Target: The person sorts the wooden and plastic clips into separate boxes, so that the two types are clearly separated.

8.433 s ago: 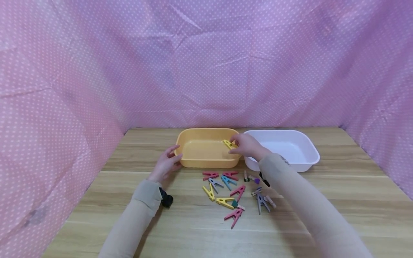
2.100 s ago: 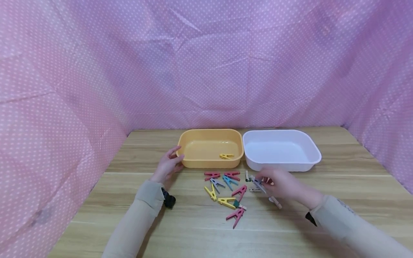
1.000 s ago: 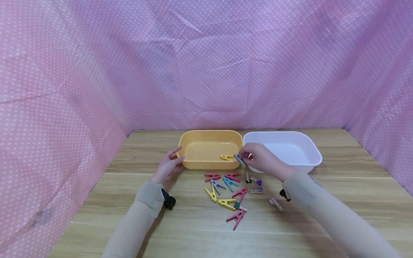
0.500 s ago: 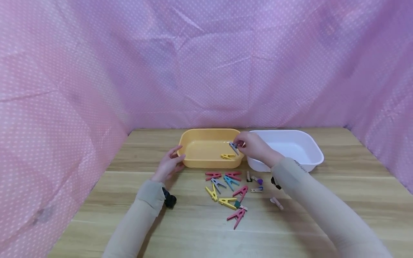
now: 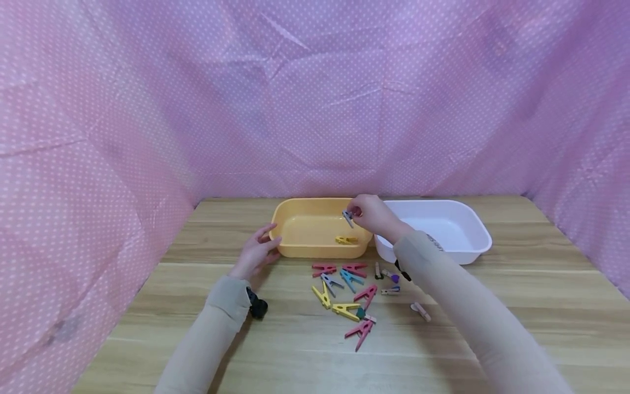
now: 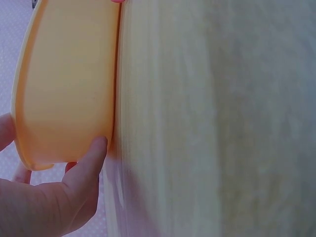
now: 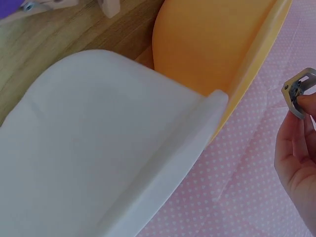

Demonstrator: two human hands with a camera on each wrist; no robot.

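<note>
My right hand (image 5: 376, 216) pinches a grey clothespin (image 5: 347, 218) above the right part of an orange-yellow plastic basin (image 5: 315, 251). In the right wrist view thumb and fingertips press the clothespin (image 7: 291, 96), its legs spread. Inside the basin lies one yellow clothespin (image 5: 346, 240). My left hand (image 5: 253, 254) holds the basin's left end. The left wrist view has the thumb against the outer wall (image 6: 69, 84) and another finger at the rim. In front of the basin lie large pink clothespins (image 5: 365, 294), yellow ones (image 5: 322, 295), a blue one (image 5: 351, 278) and a grey one (image 5: 331, 282).
A white basin (image 5: 443, 256) stands right beside the orange one, under my right forearm. Small wooden clips lie nearer me, one with a purple heart (image 5: 395, 278), one with a dark green top (image 5: 361, 313), one farther right (image 5: 420, 311). A pink dotted cloth (image 5: 315, 109) hangs behind the table.
My right hand picked the grey clothespin from the right side of the pile and carried it up and left over the orange basin. The yellow clothespin was released there earlier. My left hand stayed put.
</note>
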